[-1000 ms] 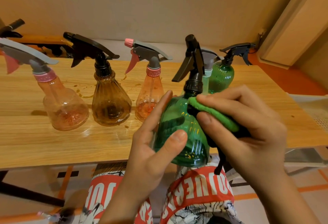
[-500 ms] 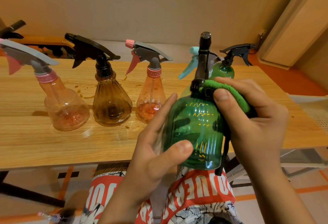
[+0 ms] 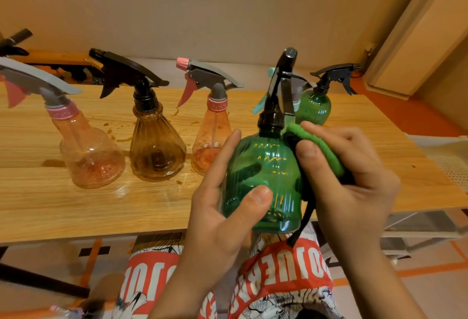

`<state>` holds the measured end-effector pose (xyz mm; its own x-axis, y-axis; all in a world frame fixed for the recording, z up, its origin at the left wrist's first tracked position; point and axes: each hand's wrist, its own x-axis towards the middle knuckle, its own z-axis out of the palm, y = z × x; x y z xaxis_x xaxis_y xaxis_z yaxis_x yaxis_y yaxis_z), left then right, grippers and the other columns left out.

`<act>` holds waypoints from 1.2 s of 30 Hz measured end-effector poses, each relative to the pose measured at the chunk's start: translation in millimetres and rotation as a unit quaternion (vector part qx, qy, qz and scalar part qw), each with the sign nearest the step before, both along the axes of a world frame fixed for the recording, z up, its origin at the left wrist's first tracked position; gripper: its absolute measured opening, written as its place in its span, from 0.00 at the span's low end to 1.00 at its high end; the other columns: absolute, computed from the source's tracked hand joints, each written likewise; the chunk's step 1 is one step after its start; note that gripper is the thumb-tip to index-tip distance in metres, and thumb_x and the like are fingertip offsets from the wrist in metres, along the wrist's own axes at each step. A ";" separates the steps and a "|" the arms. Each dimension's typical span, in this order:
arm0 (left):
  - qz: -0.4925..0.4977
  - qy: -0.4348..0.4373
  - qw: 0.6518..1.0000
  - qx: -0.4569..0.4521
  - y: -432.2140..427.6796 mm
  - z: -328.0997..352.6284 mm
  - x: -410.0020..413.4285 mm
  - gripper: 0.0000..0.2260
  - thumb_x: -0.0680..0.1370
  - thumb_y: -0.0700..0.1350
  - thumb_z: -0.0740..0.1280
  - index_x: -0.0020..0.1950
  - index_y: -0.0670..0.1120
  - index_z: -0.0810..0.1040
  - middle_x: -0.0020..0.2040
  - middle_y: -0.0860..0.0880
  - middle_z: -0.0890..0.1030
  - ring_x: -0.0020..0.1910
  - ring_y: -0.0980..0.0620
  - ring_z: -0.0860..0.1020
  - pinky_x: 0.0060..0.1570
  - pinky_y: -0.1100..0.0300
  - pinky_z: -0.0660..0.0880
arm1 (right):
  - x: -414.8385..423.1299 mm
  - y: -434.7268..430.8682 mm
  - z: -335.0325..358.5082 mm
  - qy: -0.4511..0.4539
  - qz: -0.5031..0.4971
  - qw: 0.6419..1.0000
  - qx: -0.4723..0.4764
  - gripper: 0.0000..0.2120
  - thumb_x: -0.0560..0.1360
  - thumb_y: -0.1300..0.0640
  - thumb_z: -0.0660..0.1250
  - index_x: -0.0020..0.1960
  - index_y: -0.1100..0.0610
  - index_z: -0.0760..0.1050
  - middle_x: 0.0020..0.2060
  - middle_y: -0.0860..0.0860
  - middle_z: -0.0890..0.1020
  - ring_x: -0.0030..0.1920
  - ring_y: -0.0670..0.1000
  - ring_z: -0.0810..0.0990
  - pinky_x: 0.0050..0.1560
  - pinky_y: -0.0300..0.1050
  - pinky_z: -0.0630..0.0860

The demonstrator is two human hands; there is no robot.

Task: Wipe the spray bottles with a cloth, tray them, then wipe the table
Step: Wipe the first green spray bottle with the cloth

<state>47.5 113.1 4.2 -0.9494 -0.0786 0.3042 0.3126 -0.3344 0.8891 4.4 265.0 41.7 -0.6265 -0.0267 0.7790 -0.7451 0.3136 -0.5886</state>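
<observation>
My left hand (image 3: 222,212) grips a green spray bottle (image 3: 263,174) with a black trigger head, held upright over the table's front edge. My right hand (image 3: 354,179) holds a green cloth (image 3: 316,146) with a black underside against the bottle's right shoulder. On the wooden table (image 3: 76,207) stand a pink bottle (image 3: 86,151), a brown bottle (image 3: 155,149), a second pink bottle (image 3: 210,136) and another green bottle (image 3: 315,106). A bottle with a teal trigger (image 3: 260,106) is mostly hidden behind the held one.
Brown drips and stains (image 3: 119,137) mark the table around the standing bottles. A white perforated tray (image 3: 453,164) lies off the table's right end. Black trigger heads (image 3: 15,40) show at the far left by a wooden ledge. A wall rises behind the table.
The green bottle has been turned in my left hand, so its trigger head now faces away. My right hand has slid the cloth down from the neck to the shoulder.
</observation>
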 end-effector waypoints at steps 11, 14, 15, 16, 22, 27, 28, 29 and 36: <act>-0.045 -0.011 0.998 0.042 -3.4 0.9 3.4 0.27 0.79 0.46 0.64 0.78 0.58 0.67 0.73 0.55 0.77 0.72 0.50 0.75 0.64 0.58 0.77 | 2.9 -3.6 -1.6 -0.012 0.003 0.999 -0.031 0.13 0.78 0.61 0.72 0.61 0.56 0.78 0.49 0.51 0.81 0.48 0.45 0.80 0.50 0.37 0.73; -0.042 -0.016 0.998 0.038 -6.3 0.1 1.9 0.31 0.77 0.46 0.68 0.80 0.57 0.64 0.75 0.51 0.75 0.74 0.47 0.74 0.68 0.53 0.75 | 4.8 -1.4 -2.3 0.016 0.015 1.000 -0.015 0.14 0.77 0.61 0.70 0.62 0.56 0.76 0.49 0.49 0.79 0.49 0.44 0.79 0.50 0.39 0.73; -0.046 -0.020 0.998 0.035 -6.6 0.5 1.7 0.34 0.77 0.46 0.71 0.81 0.55 0.63 0.74 0.51 0.75 0.74 0.46 0.74 0.69 0.52 0.74 | 4.7 -0.4 -2.6 0.018 0.015 1.000 -0.019 0.14 0.77 0.60 0.70 0.62 0.56 0.76 0.49 0.49 0.79 0.48 0.44 0.79 0.49 0.39 0.73; -0.050 -0.021 0.998 0.030 -6.7 1.1 1.5 0.36 0.76 0.48 0.74 0.81 0.54 0.62 0.74 0.50 0.75 0.73 0.46 0.74 0.69 0.52 0.74 | 4.1 0.4 -3.4 0.018 0.011 0.999 -0.025 0.14 0.77 0.60 0.70 0.62 0.56 0.76 0.49 0.50 0.79 0.48 0.45 0.79 0.49 0.39 0.73; -0.031 -0.015 0.999 0.019 -3.5 0.1 -0.8 0.39 0.73 0.54 0.77 0.81 0.54 0.63 0.74 0.51 0.76 0.73 0.46 0.75 0.68 0.47 0.75 | 3.4 -3.7 -8.1 -0.039 -0.016 0.996 -0.075 0.11 0.77 0.57 0.70 0.59 0.53 0.80 0.48 0.52 0.82 0.48 0.50 0.81 0.48 0.44 0.76; -0.020 -0.022 0.998 0.054 -4.1 -1.0 -1.1 0.32 0.75 0.45 0.70 0.79 0.56 0.66 0.72 0.49 0.77 0.71 0.46 0.76 0.67 0.52 0.75 | 15.5 -8.2 -6.4 0.029 0.026 0.999 0.012 0.13 0.76 0.61 0.71 0.60 0.59 0.77 0.48 0.55 0.81 0.50 0.48 0.81 0.50 0.42 0.76; -0.017 -0.020 0.998 0.053 -4.8 -1.2 -1.7 0.32 0.75 0.45 0.70 0.78 0.56 0.66 0.73 0.49 0.77 0.72 0.46 0.76 0.67 0.53 0.75 | 15.7 -8.1 -6.9 0.037 0.029 0.999 0.025 0.13 0.76 0.62 0.71 0.60 0.60 0.77 0.47 0.55 0.81 0.51 0.48 0.81 0.50 0.42 0.76; -0.015 -0.019 0.998 0.051 -4.9 -1.5 -2.1 0.32 0.75 0.46 0.70 0.78 0.56 0.66 0.73 0.49 0.77 0.72 0.46 0.76 0.68 0.52 0.75 | 14.2 -7.3 -7.5 0.033 0.023 0.999 0.023 0.13 0.76 0.61 0.72 0.60 0.59 0.78 0.47 0.55 0.81 0.50 0.48 0.81 0.49 0.42 0.76; -0.004 -0.023 0.999 0.039 -4.0 -0.7 -0.7 0.32 0.75 0.47 0.70 0.78 0.57 0.66 0.72 0.50 0.78 0.72 0.46 0.76 0.70 0.47 0.73 | 20.2 -10.0 -10.1 0.059 0.003 0.997 0.053 0.13 0.76 0.61 0.72 0.60 0.59 0.78 0.48 0.54 0.80 0.51 0.49 0.81 0.50 0.43 0.76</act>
